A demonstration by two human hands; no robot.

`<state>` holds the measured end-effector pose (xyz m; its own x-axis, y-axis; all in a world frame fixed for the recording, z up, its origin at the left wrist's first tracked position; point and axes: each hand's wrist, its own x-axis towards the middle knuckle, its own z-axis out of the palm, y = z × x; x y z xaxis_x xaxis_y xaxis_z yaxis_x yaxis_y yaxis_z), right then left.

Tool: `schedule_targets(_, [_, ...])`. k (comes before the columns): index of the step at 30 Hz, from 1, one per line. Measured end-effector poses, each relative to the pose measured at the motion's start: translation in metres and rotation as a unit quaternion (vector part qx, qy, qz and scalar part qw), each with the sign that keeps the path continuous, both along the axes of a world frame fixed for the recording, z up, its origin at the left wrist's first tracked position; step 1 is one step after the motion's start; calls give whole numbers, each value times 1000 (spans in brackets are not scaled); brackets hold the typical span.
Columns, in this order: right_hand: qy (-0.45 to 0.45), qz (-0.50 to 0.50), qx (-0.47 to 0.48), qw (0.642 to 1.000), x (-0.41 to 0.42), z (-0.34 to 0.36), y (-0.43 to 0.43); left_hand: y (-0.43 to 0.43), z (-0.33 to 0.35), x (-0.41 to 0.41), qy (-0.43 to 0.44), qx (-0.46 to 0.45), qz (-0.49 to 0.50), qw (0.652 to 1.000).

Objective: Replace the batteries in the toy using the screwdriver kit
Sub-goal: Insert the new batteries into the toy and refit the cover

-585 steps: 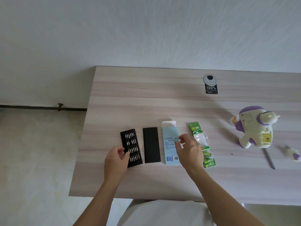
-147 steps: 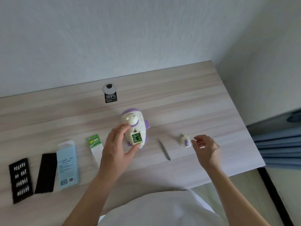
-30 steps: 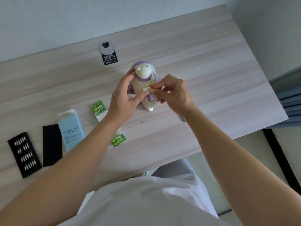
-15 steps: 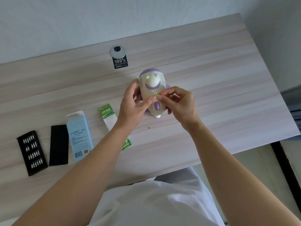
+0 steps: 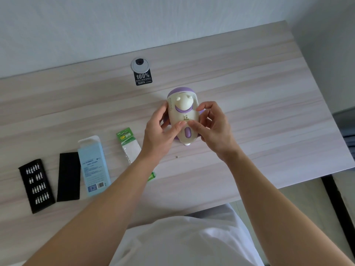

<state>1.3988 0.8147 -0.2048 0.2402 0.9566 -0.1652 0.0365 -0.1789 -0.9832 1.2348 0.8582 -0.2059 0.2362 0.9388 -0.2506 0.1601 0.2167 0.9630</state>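
Tabletop [image 5: 259, 93] carries, left to right: bit tray [image 5: 36, 186], black cover [image 5: 68, 176], blue box [image 5: 94, 166], battery pack [image 5: 127, 143], 1 tiny screw [image 5: 177, 156].

The toy [image 5: 183, 104] looks like smooth, matt cream plastic with purple plastic trim. The table [image 5: 259, 93] has a pale wood-grain top with a dull finish. The black tray [image 5: 36, 196] holds small, shiny metal bits [image 5: 39, 186], and the lid [image 5: 68, 176] beside it is matt black. The blue box [image 5: 94, 166] looks like printed card. The battery pack [image 5: 127, 143] is green card and clear plastic film. The shirt [image 5: 182, 242] is white cloth, and the wall [image 5: 134, 25] is rough white
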Motion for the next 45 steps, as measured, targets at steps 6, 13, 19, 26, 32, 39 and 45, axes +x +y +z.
schedule_targets(6, [35, 11, -52, 998, 3, 12, 4, 1, 3, 3, -7, -21, 7, 1000])
schedule_targets(13, [93, 32, -105, 990, 5, 20, 10, -1, 13, 4, -21, -47, 14, 999])
schedule_targets(19, [86, 38, -88, 992, 1, 23, 13, -1, 15, 4, -24, -51, 7, 998])
schedule_targets(26, [91, 59, -74, 991, 4, 14, 5, -2, 16, 0, -38, -61, -6, 997])
schedule_targets(32, [119, 64, -75, 988, 6, 12, 8, 0, 19, -6, -49, -66, -44, 996])
schedule_targets(39, [127, 43, -68, 989, 8, 8, 7, -3, 13, -3, -52, -79, -70, 993])
schedule_targets(45, [128, 26, -62, 989, 4, 4, 6, -5, 13, 1, -48, -74, -62, 994])
